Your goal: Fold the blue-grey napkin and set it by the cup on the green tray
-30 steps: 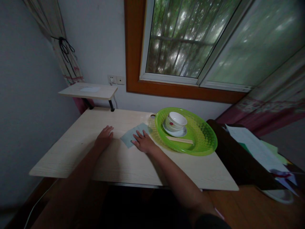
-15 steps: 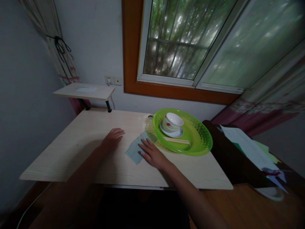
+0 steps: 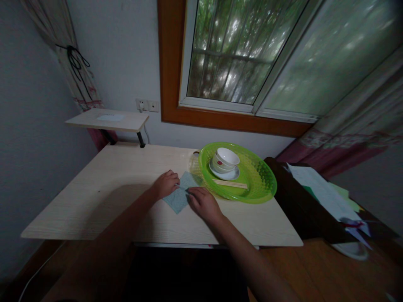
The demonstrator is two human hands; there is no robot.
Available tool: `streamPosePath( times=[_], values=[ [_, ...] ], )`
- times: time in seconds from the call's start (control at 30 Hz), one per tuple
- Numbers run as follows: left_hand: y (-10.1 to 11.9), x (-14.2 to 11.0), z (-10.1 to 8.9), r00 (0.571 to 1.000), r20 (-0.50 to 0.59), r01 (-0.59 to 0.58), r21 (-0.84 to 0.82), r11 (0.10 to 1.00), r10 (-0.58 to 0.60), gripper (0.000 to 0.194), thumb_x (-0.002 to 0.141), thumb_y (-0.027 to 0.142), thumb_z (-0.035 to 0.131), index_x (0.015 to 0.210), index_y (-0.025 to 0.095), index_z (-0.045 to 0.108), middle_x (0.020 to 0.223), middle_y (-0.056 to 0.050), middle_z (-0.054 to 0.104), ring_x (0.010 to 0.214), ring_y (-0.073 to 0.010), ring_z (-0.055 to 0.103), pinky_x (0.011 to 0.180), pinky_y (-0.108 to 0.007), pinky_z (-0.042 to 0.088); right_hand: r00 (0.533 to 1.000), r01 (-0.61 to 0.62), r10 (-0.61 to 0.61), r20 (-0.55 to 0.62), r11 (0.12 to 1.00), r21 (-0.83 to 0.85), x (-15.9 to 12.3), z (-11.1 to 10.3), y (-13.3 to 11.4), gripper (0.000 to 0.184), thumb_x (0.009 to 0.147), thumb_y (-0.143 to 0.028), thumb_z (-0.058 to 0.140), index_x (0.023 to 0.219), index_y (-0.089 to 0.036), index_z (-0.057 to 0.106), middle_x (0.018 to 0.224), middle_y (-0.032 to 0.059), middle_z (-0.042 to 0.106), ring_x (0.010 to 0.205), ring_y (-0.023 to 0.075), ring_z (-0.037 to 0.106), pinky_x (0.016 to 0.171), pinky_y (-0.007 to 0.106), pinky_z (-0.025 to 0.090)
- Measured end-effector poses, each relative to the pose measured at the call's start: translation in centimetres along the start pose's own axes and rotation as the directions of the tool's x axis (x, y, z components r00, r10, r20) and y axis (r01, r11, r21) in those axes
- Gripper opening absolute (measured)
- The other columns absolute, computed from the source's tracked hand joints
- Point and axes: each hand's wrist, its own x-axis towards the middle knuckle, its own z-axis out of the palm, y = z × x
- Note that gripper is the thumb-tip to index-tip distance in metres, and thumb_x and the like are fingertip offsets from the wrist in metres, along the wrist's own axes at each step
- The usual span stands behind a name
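A pale blue-green cloth (image 3: 180,195) lies flat on the light wooden table (image 3: 119,184), just left of a green plastic basket. My left hand (image 3: 166,183) rests on the cloth's left edge with its fingers curled in against it. My right hand (image 3: 203,202) lies on the cloth's right edge, fingertips bent down onto the fabric. Both hands pinch the cloth from opposite sides, almost touching each other.
The green basket (image 3: 261,184) holds a white bowl (image 3: 227,158) on a saucer and a pair of chopsticks (image 3: 229,183). A small raised shelf (image 3: 108,120) stands at the table's back left. A dark piece of furniture with papers (image 3: 317,188) sits on the right. A window fills the wall behind.
My left hand has slid right across the table onto the cloth's left edge. My right hand has drawn back a little and curled its fingers. The cloth has shifted slightly towards me.
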Motion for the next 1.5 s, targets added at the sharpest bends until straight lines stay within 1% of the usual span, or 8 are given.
streamPosePath(
  times=[0.2,0.37,0.5,0.63,0.8,1.03,1.23,1.5],
  values=[
    [0.7,-0.2,-3.1,0.997,-0.070,0.007,-0.195,0.981,-0.021,0.012,0.091,0.025,0.060,0.097,0.022,0.070,0.103,-0.008,0.071,0.105,-0.0250,0.061,0.098,-0.039,0.047,0.995,-0.026,0.027,-0.092,1.000,0.015,2.6,0.4,-2.2,0.034,0.103,-0.033,0.063,0.134,-0.019,0.063,0.128,0.0127,0.065,0.119,0.0285,0.060,0.107,0.041,0.049],
    [1.5,-0.3,-7.0,0.975,-0.029,0.192,-0.398,0.897,-0.222,0.020,0.089,0.037,0.061,0.101,0.023,0.069,0.095,-0.002,0.071,0.090,-0.0208,0.066,0.086,-0.032,0.052,0.998,-0.045,0.041,-0.054,0.996,-0.078,5.5,0.2,-4.8,0.026,0.101,-0.032,0.068,0.124,-0.019,0.068,0.115,0.0112,0.069,0.108,0.0286,0.063,0.099,0.039,0.051],
    [1.4,0.1,-8.4,0.920,-0.100,0.258,-0.572,0.779,-0.379,0.036,0.086,0.045,0.067,0.114,0.022,0.066,0.103,-0.004,0.071,0.101,-0.0225,0.068,0.089,-0.034,0.055,0.996,-0.071,0.069,-0.050,0.997,-0.032,8.2,-1.5,-5.9,0.013,0.102,-0.023,0.063,0.111,-0.019,0.072,0.103,0.0073,0.072,0.095,0.0237,0.067,0.090,0.032,0.052],
    [0.3,0.4,-7.6,0.832,-0.261,0.186,-0.700,0.690,-0.490,0.057,0.084,0.045,0.070,0.132,0.020,0.054,0.122,-0.012,0.068,0.112,-0.0242,0.066,0.095,-0.041,0.056,0.986,-0.156,0.156,-0.063,0.988,0.009,11.4,-4.8,-5.1,0.015,0.101,-0.024,0.063,0.111,-0.019,0.072,0.099,0.0052,0.073,0.089,0.0216,0.069,0.085,0.030,0.054],
    [-0.3,0.3,-5.5,0.754,-0.320,0.176,-0.742,0.647,-0.573,0.049,0.087,0.041,0.066,0.129,0.019,0.052,0.127,-0.016,0.066,0.112,-0.0227,0.066,0.102,-0.046,0.053,0.920,-0.380,0.373,-0.115,0.924,-0.041,14.4,-8.6,-0.9,0.028,0.095,-0.024,0.074,0.122,-0.019,0.068,0.097,0.0042,0.073,0.087,0.0214,0.071,0.083,0.029,0.055],
    [1.7,1.8,-3.3,0.808,-0.241,0.233,-0.708,0.667,-0.538,0.033,0.092,0.040,0.061,0.118,0.019,0.066,0.128,-0.013,0.067,0.111,-0.0230,0.068,0.100,-0.040,0.054,0.833,-0.543,0.543,-0.110,0.839,0.035,13.7,-9.7,5.8,0.032,0.090,-0.019,0.077,0.120,-0.016,0.068,0.094,0.0044,0.073,0.082,0.0194,0.070,0.074,0.025,0.051],
    [2.8,6.0,-1.1,0.833,-0.194,0.238,-0.720,0.652,-0.518,0.027,0.092,0.033,0.064,0.116,0.021,0.069,0.127,-0.012,0.068,0.108,-0.0235,0.069,0.099,-0.040,0.054,0.816,-0.564,0.565,-0.125,0.825,0.044,12.9,-9.7,7.7,0.027,0.088,-0.021,0.075,0.114,-0.014,0.069,0.091,0.0043,0.073,0.079,0.0187,0.069,0.074,0.025,0.050],
    [2.7,9.4,0.7,0.705,0.159,0.321,-0.940,0.111,-0.691,0.033,0.090,0.039,0.074,0.110,0.021,0.055,0.115,-0.013,0.067,0.091,-0.0172,0.069,0.081,-0.032,0.058,0.827,-0.528,0.553,-0.104,0.826,0.198,12.9,-8.8,8.1,0.028,0.086,-0.026,0.075,0.110,-0.015,0.069,0.085,0.0031,0.070,0.073,0.0179,0.065,0.069,0.025,0.051]
  ],
)
